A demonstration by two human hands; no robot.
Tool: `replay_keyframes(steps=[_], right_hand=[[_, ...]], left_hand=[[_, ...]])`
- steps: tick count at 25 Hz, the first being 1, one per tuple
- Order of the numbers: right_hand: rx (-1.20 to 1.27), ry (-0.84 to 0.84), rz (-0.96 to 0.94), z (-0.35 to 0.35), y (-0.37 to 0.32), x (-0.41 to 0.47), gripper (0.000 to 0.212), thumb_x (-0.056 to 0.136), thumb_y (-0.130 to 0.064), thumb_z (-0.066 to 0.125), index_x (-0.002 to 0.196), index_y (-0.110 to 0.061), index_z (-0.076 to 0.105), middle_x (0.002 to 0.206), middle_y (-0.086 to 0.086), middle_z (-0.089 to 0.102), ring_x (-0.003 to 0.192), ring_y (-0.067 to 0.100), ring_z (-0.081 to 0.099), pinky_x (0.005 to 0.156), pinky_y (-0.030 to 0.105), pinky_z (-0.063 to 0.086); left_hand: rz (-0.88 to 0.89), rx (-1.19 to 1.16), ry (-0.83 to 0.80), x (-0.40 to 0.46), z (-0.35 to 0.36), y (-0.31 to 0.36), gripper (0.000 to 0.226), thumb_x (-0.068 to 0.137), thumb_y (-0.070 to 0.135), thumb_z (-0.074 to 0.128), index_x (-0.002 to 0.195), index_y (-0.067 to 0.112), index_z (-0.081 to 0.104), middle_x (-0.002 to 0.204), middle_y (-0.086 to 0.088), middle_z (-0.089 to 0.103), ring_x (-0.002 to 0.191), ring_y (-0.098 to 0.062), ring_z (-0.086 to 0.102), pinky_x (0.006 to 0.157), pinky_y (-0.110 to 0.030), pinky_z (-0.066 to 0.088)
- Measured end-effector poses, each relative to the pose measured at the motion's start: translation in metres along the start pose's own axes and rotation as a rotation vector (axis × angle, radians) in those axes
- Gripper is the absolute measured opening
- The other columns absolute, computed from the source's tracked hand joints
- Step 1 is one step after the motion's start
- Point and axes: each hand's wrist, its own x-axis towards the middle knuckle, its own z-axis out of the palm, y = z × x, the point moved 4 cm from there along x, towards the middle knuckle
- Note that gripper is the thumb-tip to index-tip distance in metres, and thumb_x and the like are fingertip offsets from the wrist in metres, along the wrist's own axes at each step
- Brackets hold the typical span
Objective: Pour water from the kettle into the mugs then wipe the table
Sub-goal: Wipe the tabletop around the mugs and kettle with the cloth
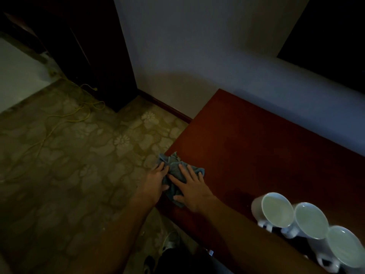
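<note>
Crumpled blue-grey cloth (174, 171) at the dark red wooden table (256, 147) corner, away from three white mugs (276, 210).
We judge it soft, light; right hand (192, 191) presses flat, left hand (156, 178) grips its edge.

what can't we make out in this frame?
Head view only:
- Kettle: not in view.
- Third mug: cut off by the bottom right edge.
- Mug handles: dark and partly behind the right forearm.
- Cloth: its middle is covered by the left hand and right hand.
- Table: its right end runs off frame; too dim to tell wet patches.
</note>
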Motion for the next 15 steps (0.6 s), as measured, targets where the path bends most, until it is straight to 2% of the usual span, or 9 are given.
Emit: replay_keyframes(steps=[3, 7, 10, 15], right_hand=[[0.014, 0.011, -0.038, 0.014, -0.018, -0.012, 0.075, 0.1, -0.05, 0.049, 0.158, -0.044, 0.002, 0.165, 0.001, -0.025, 0.151, 0.029, -0.024, 0.12, 0.059, -0.005], [0.086, 0.028, -0.069, 0.02, -0.015, -0.011, 0.075, 0.097, -0.053, 0.051, 0.157, -0.048, 0.005, 0.165, -0.004, -0.024, 0.144, 0.02, -0.032, 0.119, 0.053, -0.012], [0.078, 0.065, -0.096, 0.013, 0.001, 0.003, 0.074, 0.096, -0.058, 0.049, 0.157, -0.046, 0.009, 0.165, -0.006, -0.024, 0.149, 0.022, -0.027, 0.121, 0.053, -0.008], [0.03, 0.065, -0.038, -0.033, 0.06, 0.045, 0.074, 0.096, -0.06, 0.047, 0.157, -0.045, 0.008, 0.165, -0.005, -0.023, 0.151, 0.02, -0.022, 0.12, 0.047, -0.008]], left_hand=[[-0.03, 0.026, 0.003, -0.03, 0.011, -0.013, 0.078, 0.094, 0.023, 0.063, 0.157, 0.018, 0.018, 0.165, -0.003, 0.013, 0.152, -0.021, 0.007, 0.121, -0.036, 0.017], [0.024, 0.046, -0.032, -0.026, 0.009, -0.018, 0.079, 0.092, 0.028, 0.064, 0.157, 0.019, 0.019, 0.164, -0.002, 0.014, 0.151, -0.019, 0.009, 0.12, -0.029, 0.016], [0.092, 0.048, -0.027, -0.002, -0.005, -0.011, 0.081, 0.088, 0.023, 0.068, 0.156, 0.018, 0.023, 0.164, -0.001, 0.016, 0.151, -0.017, 0.012, 0.118, -0.026, 0.02], [0.087, 0.06, -0.007, 0.076, -0.023, 0.017, 0.08, 0.088, 0.023, 0.07, 0.155, 0.014, 0.026, 0.163, -0.006, 0.018, 0.148, -0.023, 0.022, 0.118, -0.034, 0.027]])
